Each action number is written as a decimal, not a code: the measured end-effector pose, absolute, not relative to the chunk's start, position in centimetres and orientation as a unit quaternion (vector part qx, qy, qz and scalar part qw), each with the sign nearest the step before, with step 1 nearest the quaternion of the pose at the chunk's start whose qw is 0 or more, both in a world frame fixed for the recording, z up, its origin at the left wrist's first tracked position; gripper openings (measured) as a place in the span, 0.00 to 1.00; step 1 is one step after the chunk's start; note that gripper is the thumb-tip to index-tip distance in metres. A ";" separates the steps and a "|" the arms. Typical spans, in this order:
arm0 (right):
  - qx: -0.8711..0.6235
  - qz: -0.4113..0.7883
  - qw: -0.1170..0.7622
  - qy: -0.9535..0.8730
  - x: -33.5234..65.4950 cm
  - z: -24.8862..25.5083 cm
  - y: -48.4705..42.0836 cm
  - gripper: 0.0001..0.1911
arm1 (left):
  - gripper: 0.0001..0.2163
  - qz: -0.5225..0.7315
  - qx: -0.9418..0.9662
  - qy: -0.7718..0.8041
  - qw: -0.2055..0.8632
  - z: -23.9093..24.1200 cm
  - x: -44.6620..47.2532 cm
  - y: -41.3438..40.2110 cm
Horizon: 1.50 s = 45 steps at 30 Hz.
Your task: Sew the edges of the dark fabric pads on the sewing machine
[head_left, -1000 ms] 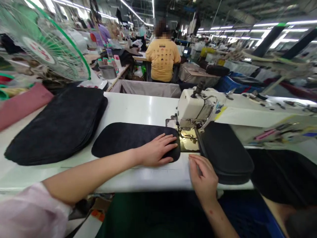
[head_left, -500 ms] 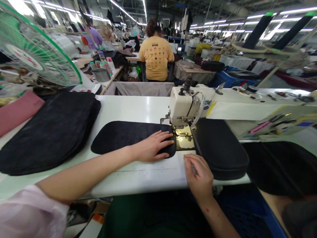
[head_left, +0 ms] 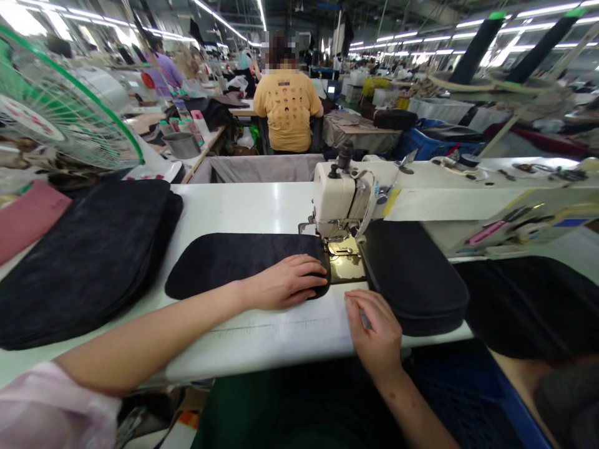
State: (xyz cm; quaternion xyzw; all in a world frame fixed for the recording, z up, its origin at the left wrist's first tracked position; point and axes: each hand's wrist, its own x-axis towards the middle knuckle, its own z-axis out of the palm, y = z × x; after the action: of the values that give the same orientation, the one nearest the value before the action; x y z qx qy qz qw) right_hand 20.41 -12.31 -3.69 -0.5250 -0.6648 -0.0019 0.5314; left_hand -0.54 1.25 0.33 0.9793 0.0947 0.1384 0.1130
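A black rounded panel [head_left: 219, 259] lies flat on the white sewing table [head_left: 234, 209], its right end beside the brass needle plate [head_left: 345, 268] of a sewing machine [head_left: 334, 193]. My left hand [head_left: 285, 284] rests palm down over that right end, fingers stretched out and lying on the panel. Just in front of the plate, my right hand [head_left: 377, 333] is closed in a pinch, its fingertips at the table surface. Whatever the pinch may hold is too small to make out. Close to its right sits a stack of black panels [head_left: 416, 274].
A larger stack of black panels [head_left: 88, 255] occupies the left side, near a green fan [head_left: 70, 112]. More black pieces [head_left: 528, 305] lie at far right. Thread cones [head_left: 477, 50] stand above the machine. A person in a yellow shirt [head_left: 287, 109] sits ahead.
The fingers of my left hand have drawn slightly closer together on the panel. My right hand keeps its pinch in nearly the same place. The view has shifted slightly.
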 end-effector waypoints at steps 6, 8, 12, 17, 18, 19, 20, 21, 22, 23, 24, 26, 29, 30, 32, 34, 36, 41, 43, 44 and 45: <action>-0.532 -0.003 0.530 -0.660 20.1 -3.3 -12.2 0.08 | 0.18 0.100 0.987 0.027 0.122 1.3 -0.7 2.2; -0.534 -0.007 0.530 -0.659 20.0 -3.3 -12.1 0.08 | 0.18 0.102 0.986 0.030 0.125 1.3 -0.7 2.5; -0.535 -0.009 0.530 -0.658 20.0 -3.3 -12.1 0.08 | 0.19 0.113 0.984 0.046 0.128 1.0 -0.5 3.2; -0.538 -0.007 0.527 -0.658 20.0 -3.0 -12.0 0.09 | 0.18 0.120 0.984 0.056 0.121 1.0 0.0 5.0; -0.538 -0.008 0.528 -0.657 20.0 -3.0 -12.0 0.09 | 0.18 0.120 0.984 0.059 0.118 0.9 0.2 5.4; -0.537 -0.010 0.529 -0.657 19.9 -3.0 -12.0 0.09 | 0.18 0.122 0.984 0.064 0.115 0.8 0.3 5.6; -0.536 -0.012 0.530 -0.657 19.9 -3.0 -12.0 0.09 | 0.18 0.125 0.983 0.073 0.111 0.8 0.4 5.8; -0.535 -0.013 0.531 -0.657 19.9 -3.0 -11.9 0.09 | 0.18 0.127 0.983 0.081 0.107 0.7 0.5 6.0; -0.534 -0.014 0.531 -0.658 19.9 -3.0 -11.9 0.08 | 0.17 0.131 0.982 0.089 0.104 0.6 0.5 6.0; -0.534 -0.014 0.530 -0.659 20.0 -3.1 -11.9 0.08 | 0.17 0.134 0.981 0.095 0.101 0.5 0.5 6.1; -0.535 -0.015 0.529 -0.659 20.0 -3.1 -11.9 0.08 | 0.17 0.136 0.981 0.096 0.099 0.5 0.4 6.2; -0.535 -0.015 0.526 -0.661 20.0 -3.3 -11.9 0.08 | 0.17 0.127 0.983 0.080 0.104 0.8 0.1 6.5; -0.534 -0.014 0.521 -0.665 20.0 -3.4 -11.9 0.08 | 0.18 0.084 0.990 0.024 0.110 1.4 -0.3 7.2; -0.535 -0.012 0.519 -0.666 19.9 -3.5 -11.9 0.08 | 0.19 0.070 0.992 0.005 0.109 1.5 -0.3 7.4; -0.537 -0.009 0.517 -0.667 19.9 -3.6 -11.8 0.08 | 0.19 0.063 0.992 -0.015 0.110 1.6 -0.3 7.7; -0.540 -0.008 0.517 -0.665 19.8 -3.7 -11.8 0.08 | 0.19 0.079 0.989 -0.011 0.121 1.4 -0.1 7.5; -0.540 -0.011 0.518 -0.663 19.8 -3.8 -11.7 0.08 | 0.19 0.099 0.986 0.006 0.132 1.1 0.1 7.1; -0.539 -0.008 0.519 -0.663 19.9 -3.6 -11.8 0.08 | 0.19 0.109 0.983 0.044 0.140 0.6 0.2 6.0; -0.540 -0.002 0.519 -0.662 19.9 -3.5 -11.8 0.09 | 0.19 0.117 0.982 0.057 0.137 0.6 0.3 5.5; -0.540 -0.001 0.520 -0.662 19.9 -3.4 -11.8 0.09 | 0.19 0.124 0.981 0.065 0.135 0.5 0.4 5.3; -0.539 -0.001 0.521 -0.662 19.9 -3.3 -11.8 0.09 | 0.19 0.132 0.979 0.074 0.134 0.5 0.4 5.0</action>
State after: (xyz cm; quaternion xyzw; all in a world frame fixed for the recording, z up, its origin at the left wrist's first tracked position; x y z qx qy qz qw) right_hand 19.90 -11.82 -3.34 -0.5386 -0.6620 -0.0015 0.5213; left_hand 0.42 5.04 0.48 0.9793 0.0735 0.1323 0.1344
